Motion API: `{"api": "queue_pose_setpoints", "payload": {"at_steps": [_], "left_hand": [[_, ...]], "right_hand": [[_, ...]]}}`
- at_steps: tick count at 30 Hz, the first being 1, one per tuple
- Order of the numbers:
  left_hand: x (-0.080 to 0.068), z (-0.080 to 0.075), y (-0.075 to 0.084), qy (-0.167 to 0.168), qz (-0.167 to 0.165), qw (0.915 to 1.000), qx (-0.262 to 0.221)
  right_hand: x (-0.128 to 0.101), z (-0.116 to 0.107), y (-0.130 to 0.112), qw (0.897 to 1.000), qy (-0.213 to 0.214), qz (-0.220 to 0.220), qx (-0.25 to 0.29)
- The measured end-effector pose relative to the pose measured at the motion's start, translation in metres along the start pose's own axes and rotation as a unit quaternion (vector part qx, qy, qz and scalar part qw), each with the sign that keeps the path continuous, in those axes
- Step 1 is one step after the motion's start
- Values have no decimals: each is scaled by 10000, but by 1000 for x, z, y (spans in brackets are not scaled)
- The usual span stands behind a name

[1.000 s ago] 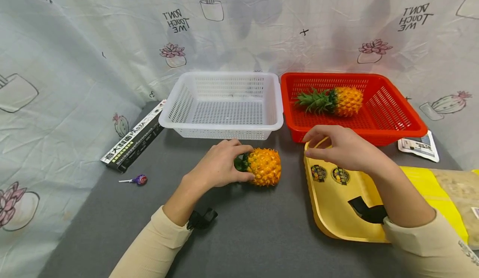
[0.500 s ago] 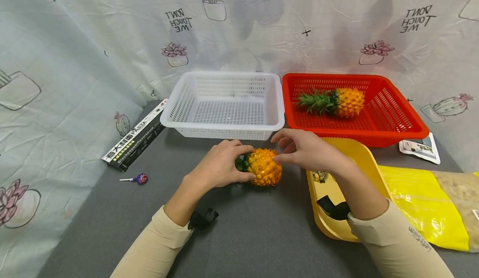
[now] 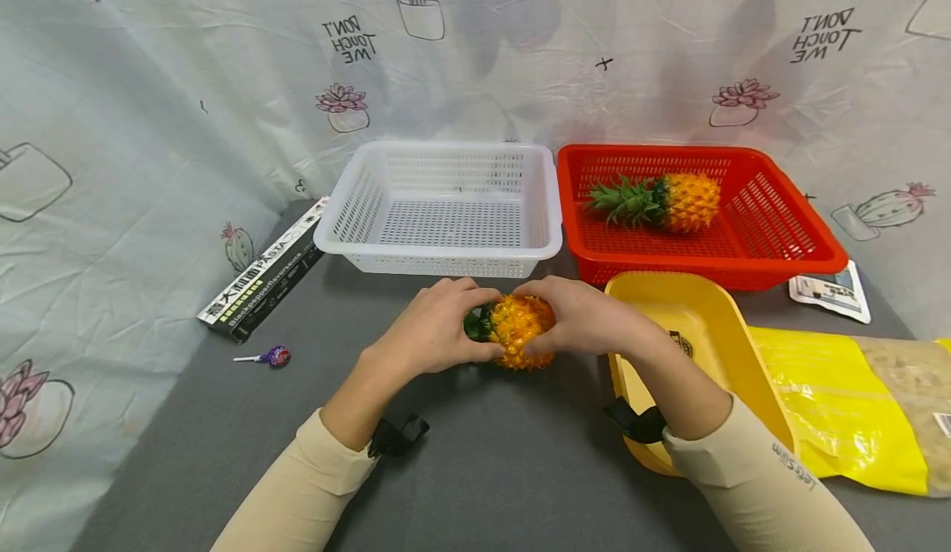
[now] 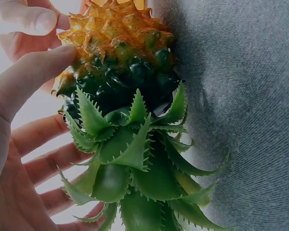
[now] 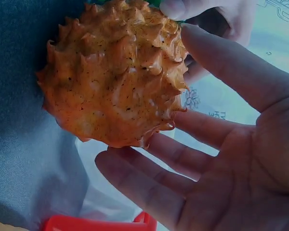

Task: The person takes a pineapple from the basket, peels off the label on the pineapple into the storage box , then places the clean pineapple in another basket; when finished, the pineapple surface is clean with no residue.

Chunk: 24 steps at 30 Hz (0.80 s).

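A small orange pineapple lies on its side on the grey table, its green leafy crown toward the left. My left hand holds it near the crown end, thumb on the near side and fingers reaching over the far side. The right hand grips the base end the same way, its thumb beside the left thumb. In the left wrist view the spiny green leaves show below the fruit, with fingers behind them. The right wrist view shows the rounded orange base between thumb and fingers.
Behind stand a white basket and a red basket with a second pineapple inside. A yellow tray sits under the right forearm, beside a yellow bag. At left lie a pasta box and a lollipop.
My right hand has moved left from above the yellow tray to the base of the pineapple and taken hold there. The left hand has stayed on the pineapple.
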<state>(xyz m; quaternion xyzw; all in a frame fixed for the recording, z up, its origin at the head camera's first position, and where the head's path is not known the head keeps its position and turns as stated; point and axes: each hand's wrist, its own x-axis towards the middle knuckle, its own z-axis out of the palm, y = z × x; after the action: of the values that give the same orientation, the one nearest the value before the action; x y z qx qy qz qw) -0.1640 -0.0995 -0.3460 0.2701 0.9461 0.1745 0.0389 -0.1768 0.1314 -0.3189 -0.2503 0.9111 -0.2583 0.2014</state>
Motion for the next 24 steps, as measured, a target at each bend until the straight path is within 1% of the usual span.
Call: {"api": "queue_pose_setpoints", "payload": {"at_steps": [7,13,20,24], "left_hand": [[0,1,3,-12,9,10000,40],[0,1,2,-22,39,10000,-19],[-2,0,1,-37,-35,10000,9],[-2,-1,2,-124,-41,9999,81]], "right_hand": [[1,5,0,9999,19,-28,-137],[4,9,-2,9993,107,-71,-346],[8,12,-2,9990,86,-80,-424],[8,12,-3,9987,80,-52,-494]]}}
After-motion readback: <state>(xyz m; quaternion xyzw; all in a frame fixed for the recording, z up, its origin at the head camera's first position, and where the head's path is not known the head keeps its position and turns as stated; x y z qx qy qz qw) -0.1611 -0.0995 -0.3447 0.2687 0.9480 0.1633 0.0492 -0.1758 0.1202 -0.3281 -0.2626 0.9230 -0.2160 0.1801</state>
